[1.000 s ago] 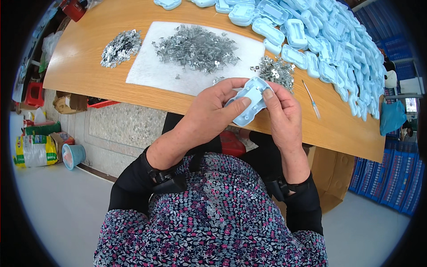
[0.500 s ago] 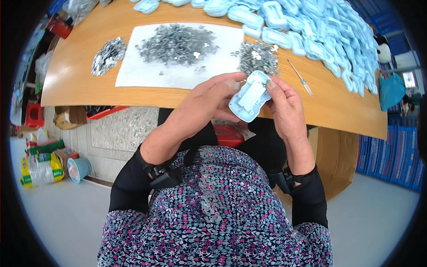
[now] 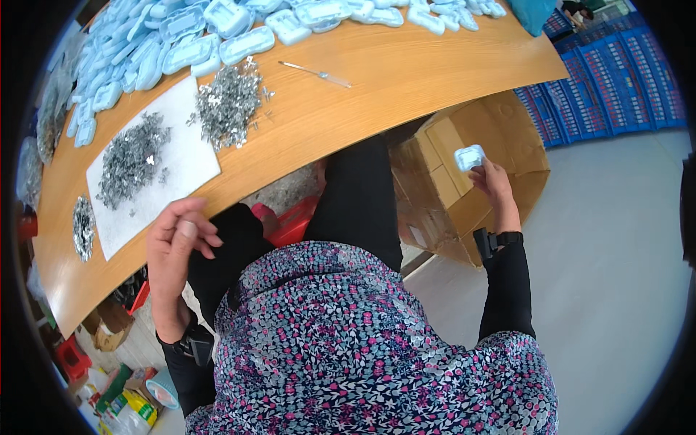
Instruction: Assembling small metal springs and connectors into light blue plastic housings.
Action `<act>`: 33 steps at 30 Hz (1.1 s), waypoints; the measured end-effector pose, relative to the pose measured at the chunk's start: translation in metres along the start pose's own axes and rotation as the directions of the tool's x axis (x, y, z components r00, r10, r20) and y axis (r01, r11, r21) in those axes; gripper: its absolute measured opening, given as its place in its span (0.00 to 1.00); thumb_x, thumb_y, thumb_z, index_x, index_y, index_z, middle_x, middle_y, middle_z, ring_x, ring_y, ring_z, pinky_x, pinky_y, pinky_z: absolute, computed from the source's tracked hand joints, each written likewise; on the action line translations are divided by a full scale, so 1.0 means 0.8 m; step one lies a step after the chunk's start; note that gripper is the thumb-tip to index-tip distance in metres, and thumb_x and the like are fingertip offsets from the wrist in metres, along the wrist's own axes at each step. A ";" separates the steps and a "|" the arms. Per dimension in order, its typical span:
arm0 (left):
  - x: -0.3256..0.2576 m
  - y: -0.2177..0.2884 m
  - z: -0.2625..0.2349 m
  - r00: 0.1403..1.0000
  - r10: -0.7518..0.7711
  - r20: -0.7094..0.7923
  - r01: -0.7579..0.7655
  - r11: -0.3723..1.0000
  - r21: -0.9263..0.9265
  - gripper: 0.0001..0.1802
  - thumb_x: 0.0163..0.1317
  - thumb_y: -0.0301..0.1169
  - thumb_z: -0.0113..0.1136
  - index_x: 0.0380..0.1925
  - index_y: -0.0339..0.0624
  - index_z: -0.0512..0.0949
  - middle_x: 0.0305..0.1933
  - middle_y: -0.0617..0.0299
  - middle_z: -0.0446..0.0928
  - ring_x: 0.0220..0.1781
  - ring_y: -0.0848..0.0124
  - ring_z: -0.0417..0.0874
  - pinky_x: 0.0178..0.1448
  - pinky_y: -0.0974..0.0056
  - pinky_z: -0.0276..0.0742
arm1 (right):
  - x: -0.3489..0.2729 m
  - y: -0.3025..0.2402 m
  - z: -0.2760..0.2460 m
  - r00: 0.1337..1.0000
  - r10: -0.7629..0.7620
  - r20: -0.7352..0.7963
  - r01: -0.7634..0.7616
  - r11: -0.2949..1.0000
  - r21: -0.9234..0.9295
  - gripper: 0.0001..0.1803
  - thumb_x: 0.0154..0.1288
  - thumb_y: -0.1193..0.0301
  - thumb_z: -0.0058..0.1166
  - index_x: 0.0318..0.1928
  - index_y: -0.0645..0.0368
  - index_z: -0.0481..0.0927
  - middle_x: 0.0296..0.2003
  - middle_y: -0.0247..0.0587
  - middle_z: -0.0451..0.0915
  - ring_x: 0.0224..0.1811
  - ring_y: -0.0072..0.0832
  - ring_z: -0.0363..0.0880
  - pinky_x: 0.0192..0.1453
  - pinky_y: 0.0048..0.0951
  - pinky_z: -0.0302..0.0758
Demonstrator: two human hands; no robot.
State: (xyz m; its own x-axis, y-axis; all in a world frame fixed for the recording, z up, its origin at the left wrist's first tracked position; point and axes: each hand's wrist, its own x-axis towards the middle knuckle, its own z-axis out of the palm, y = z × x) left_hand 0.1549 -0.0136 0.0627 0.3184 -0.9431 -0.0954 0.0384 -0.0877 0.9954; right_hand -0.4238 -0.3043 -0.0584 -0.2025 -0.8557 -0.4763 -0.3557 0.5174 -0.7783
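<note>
My right grip (image 3: 494, 181) pinches a pale blue plastic shell (image 3: 468, 156) by its near edge, right of centre in the frame, with the open carton (image 3: 444, 161) behind and below it; whether the shell touches the cardboard I cannot tell. My left grip (image 3: 177, 243) holds nothing: its fingers are loosely bent and a little apart, at the edge of the bench (image 3: 384, 80) in the lower left, just beside the white sheet (image 3: 194, 165).

I judge the shell light and stiff, smooth enough to slip if held carelessly, and its thin walls could crack under a hard squeeze. The rim seems the best place to take hold, thumb against fingers, clear of the hollow.

Small metal clips (image 3: 230, 105) lie heaped in the upper left, near more blue shells (image 3: 190, 52) and a screwdriver (image 3: 315, 72).
</note>
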 end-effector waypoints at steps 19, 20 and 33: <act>0.044 -0.294 0.005 0.697 -0.409 0.589 -0.090 0.765 0.638 0.45 0.62 0.61 0.58 0.72 0.49 0.63 0.78 0.48 0.57 0.78 0.50 0.58 0.77 0.53 0.55 | -0.010 0.144 0.105 0.948 0.048 0.314 0.283 0.324 -0.903 0.27 0.66 0.55 0.56 0.54 0.67 0.81 0.45 0.67 0.82 0.54 0.56 0.80 0.57 0.48 0.77; 0.051 -0.299 0.000 0.707 -0.409 0.576 -0.077 0.766 0.638 0.45 0.61 0.62 0.58 0.73 0.49 0.63 0.78 0.48 0.57 0.78 0.50 0.58 0.77 0.53 0.55 | -0.008 0.149 0.105 0.948 0.135 0.289 0.256 0.220 -0.941 0.28 0.66 0.54 0.55 0.54 0.66 0.80 0.45 0.68 0.81 0.55 0.56 0.80 0.57 0.48 0.77; 0.078 -0.287 -0.197 0.480 -0.650 0.589 0.211 0.737 0.642 0.49 0.58 0.63 0.61 0.74 0.50 0.61 0.79 0.49 0.56 0.78 0.51 0.57 0.77 0.53 0.54 | -0.046 0.212 0.199 0.808 0.241 0.538 0.556 -0.006 -0.831 0.16 0.71 0.65 0.45 0.50 0.59 0.81 0.41 0.57 0.85 0.39 0.52 0.87 0.37 0.53 0.84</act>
State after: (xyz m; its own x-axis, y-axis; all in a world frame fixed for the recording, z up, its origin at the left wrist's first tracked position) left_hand 0.3156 -0.0019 -0.1732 -0.4295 -0.5849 -0.6881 -0.5123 -0.4697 0.7190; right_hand -0.3313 -0.1829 -0.2378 0.2416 -0.5598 -0.7926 -0.8689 -0.4884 0.0801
